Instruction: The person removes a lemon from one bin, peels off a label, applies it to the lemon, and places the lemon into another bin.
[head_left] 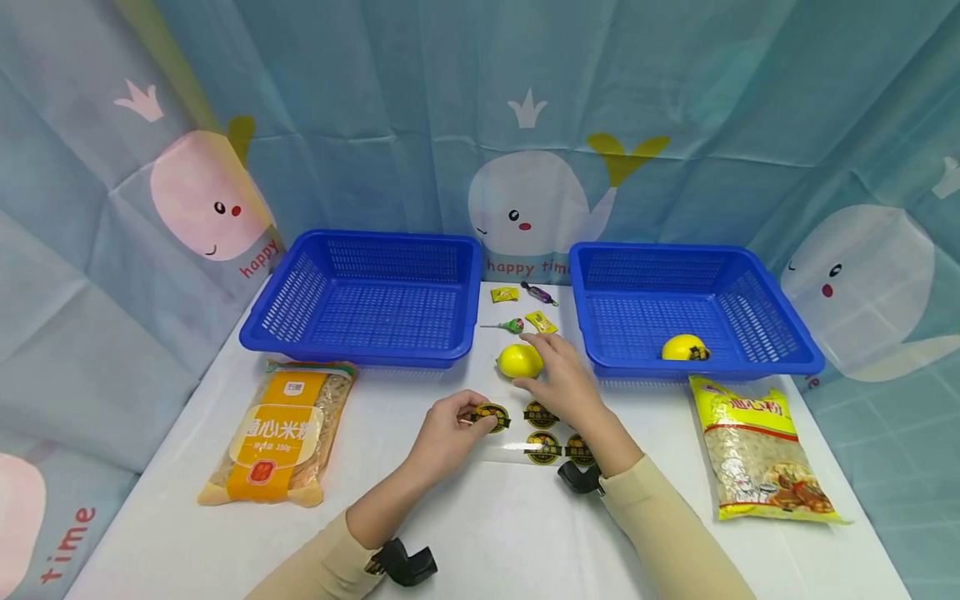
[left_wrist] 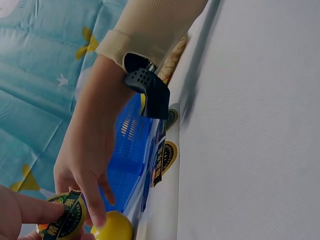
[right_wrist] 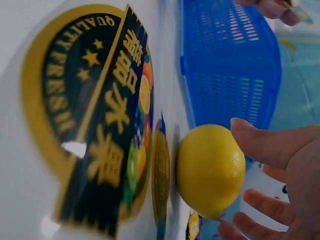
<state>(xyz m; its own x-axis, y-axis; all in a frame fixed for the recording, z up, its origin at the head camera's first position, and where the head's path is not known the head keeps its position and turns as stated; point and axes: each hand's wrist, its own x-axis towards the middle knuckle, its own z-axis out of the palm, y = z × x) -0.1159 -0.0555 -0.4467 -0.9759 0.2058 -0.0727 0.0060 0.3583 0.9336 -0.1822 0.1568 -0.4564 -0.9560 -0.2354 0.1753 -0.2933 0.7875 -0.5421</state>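
Note:
My left hand (head_left: 474, 419) pinches a round black-and-yellow sticker (head_left: 492, 417) just above the white table; the left wrist view shows the same sticker (left_wrist: 65, 221) under my fingertips (left_wrist: 30, 211). More stickers (head_left: 543, 446) lie on a clear backing sheet (head_left: 517, 452) beside it. My right hand (head_left: 537, 367) reaches with spread, relaxed fingers to a bare lemon (head_left: 517, 360) on the table. In the right wrist view its thumb (right_wrist: 260, 145) lies at the lemon (right_wrist: 209, 170); a grip is not seen. A large sticker (right_wrist: 95, 150) fills the foreground there.
Two blue baskets stand at the back: the left one (head_left: 360, 250), and the right one (head_left: 780, 333) holding a stickered lemon (head_left: 684, 347). Small candies (head_left: 525, 312) lie between them. An orange noodle pack (head_left: 281, 433) lies left, a yellow pasta pack (head_left: 757, 446) right.

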